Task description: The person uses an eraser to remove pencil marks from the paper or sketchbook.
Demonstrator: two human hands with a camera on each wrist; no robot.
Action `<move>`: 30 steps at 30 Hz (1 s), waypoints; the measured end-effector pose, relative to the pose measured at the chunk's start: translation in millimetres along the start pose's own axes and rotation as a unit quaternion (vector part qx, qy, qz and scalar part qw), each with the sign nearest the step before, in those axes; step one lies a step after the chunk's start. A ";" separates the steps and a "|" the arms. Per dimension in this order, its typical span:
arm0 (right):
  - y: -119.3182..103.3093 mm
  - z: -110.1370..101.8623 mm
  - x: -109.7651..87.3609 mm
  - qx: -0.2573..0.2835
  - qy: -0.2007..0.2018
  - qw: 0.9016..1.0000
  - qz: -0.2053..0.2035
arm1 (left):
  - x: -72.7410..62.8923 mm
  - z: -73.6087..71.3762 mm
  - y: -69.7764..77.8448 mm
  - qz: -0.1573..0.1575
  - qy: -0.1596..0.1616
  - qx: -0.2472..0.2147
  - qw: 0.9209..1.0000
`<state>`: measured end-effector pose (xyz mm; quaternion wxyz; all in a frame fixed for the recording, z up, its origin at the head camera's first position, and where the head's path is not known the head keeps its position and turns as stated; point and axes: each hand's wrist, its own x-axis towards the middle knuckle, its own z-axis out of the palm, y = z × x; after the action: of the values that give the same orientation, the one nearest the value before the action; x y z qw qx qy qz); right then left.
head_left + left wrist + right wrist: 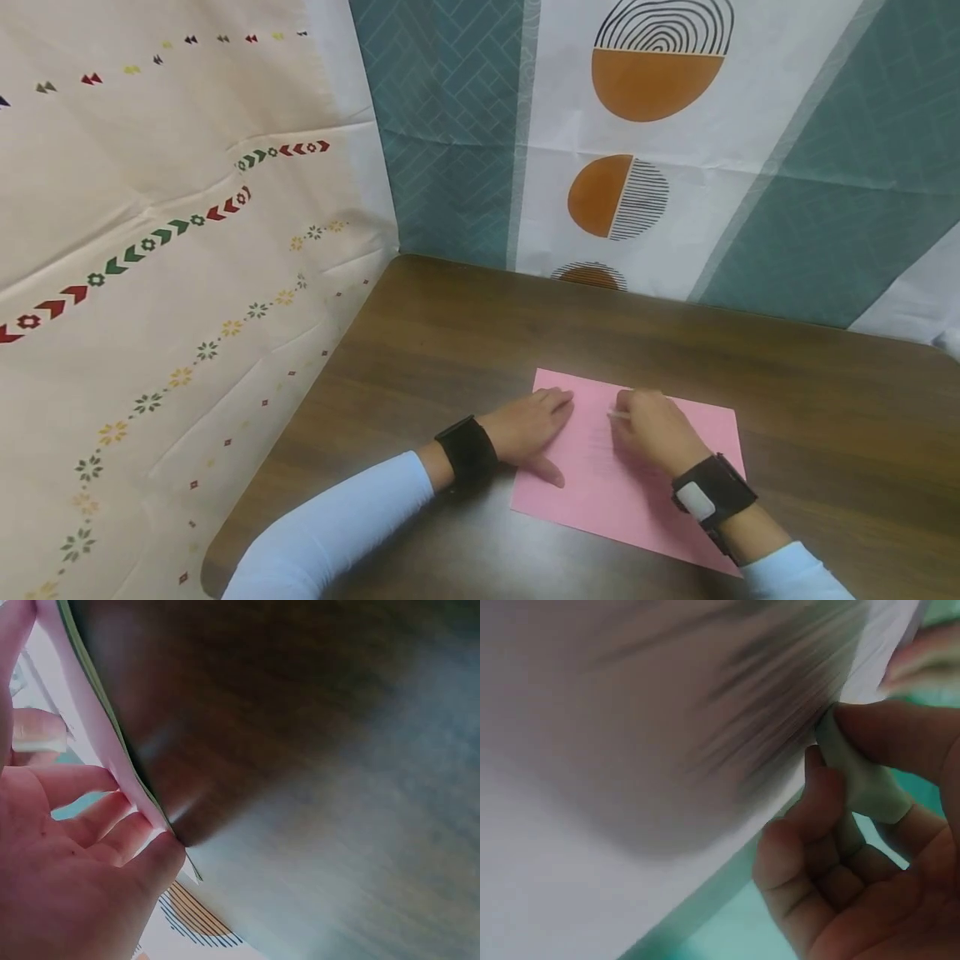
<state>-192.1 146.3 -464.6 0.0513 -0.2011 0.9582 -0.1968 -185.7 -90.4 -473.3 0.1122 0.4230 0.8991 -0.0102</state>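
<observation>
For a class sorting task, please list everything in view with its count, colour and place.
Table: 1, brown, centre
Back cloth: 1, teal, white and orange, behind the table
Side cloth: 1, patterned cream, at left
Paper: 1 visible sheet, pink, on the table
Marks: count unclear, grey, on the paper
Block, perhaps an eraser: 1, white, in the right hand
Wristbands: 2, black, one per wrist
Sleeves: 2, light blue, on the arms
Left hand: 1, bare, at the paper's left edge
Right hand: 1, bare, pinching the block

Brown table (442, 333), cream patterned cloth (172, 283) at left, teal-and-white cloth (675, 142) behind
</observation>
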 end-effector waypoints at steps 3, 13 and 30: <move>21.0 -10.6 -10.5 0.018 0.003 0.998 0.054 | -1.6 -2.6 0.2 -0.001 -0.002 -0.010 1.000; 41.6 -14.4 -25.8 0.029 0.011 0.995 0.092 | -3.4 -0.9 1.4 -0.006 -0.004 -0.021 1.000; 43.0 -10.6 -34.7 -0.002 0.036 0.997 0.074 | 0.5 -2.9 5.3 -0.015 -0.004 -0.025 1.000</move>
<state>-178.0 200.3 -471.3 0.0308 -0.1225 0.9720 -0.1980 -182.6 -86.3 -470.2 0.1256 0.4067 0.9048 0.0086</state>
